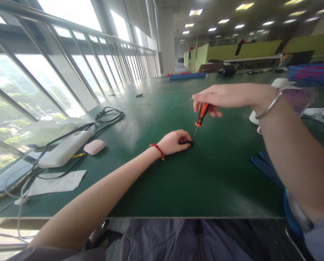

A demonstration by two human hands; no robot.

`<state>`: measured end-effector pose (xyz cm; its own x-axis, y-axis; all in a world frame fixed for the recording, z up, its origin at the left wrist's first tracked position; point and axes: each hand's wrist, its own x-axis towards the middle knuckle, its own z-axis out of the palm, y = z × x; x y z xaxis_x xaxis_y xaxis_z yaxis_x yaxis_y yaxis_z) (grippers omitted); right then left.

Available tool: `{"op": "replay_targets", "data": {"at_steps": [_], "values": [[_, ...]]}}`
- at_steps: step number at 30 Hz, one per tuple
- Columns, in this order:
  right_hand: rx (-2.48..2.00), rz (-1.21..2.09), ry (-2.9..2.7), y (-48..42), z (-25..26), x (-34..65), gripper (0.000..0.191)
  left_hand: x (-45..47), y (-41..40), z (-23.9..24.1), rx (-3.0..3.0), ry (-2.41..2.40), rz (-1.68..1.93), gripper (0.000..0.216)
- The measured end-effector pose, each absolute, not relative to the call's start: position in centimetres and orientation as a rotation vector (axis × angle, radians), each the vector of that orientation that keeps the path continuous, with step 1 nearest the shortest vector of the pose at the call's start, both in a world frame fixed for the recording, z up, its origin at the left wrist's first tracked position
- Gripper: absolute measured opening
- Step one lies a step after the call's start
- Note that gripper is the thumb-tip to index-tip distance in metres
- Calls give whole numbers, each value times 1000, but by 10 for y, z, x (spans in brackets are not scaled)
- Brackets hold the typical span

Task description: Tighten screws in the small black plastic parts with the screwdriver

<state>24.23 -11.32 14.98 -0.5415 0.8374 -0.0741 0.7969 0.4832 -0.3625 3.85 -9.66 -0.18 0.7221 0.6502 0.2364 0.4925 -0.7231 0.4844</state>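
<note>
My left hand (175, 142) rests on the green table, its fingers closed round a small black part (186, 142) whose kind I cannot make out. Above and to the right, my right hand (213, 99) grips the orange and black handle of a screwdriver (201, 115) from the top. The screwdriver leans slightly, its thin metal shaft pointing down and left. Its tip meets the right end of the black part, or lies just beside it. My left palm hides some of the part.
Left on the table (156, 181) lie black cables (113, 115), a white power bank (65, 149), a pink case (94, 146) and a white tissue (58, 182). A blue tool (267, 168) lies under my right forearm. A blue basket (311, 74) stands far right; a metal railing (96, 54) runs along the left.
</note>
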Motion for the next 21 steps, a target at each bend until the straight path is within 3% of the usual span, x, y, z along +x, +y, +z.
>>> {"op": "replay_targets", "data": {"at_steps": [2,7,12,17,21], "values": [[-1468,555,-2600,-114,150,242,48,38,-96,-2,2538,880,559,16],[-1448,338,-2625,-118,151,241,29,38,-96,-2,2543,879,556,16],[-1517,495,-2601,-118,151,240,45,38,-97,-1,2542,876,554,16],[-1496,365,-2584,-119,151,240,32,38,-97,-1,2540,889,553,16],[-1534,434,-2576,-118,151,242,44,38,-96,-2,2539,888,560,16]]}}
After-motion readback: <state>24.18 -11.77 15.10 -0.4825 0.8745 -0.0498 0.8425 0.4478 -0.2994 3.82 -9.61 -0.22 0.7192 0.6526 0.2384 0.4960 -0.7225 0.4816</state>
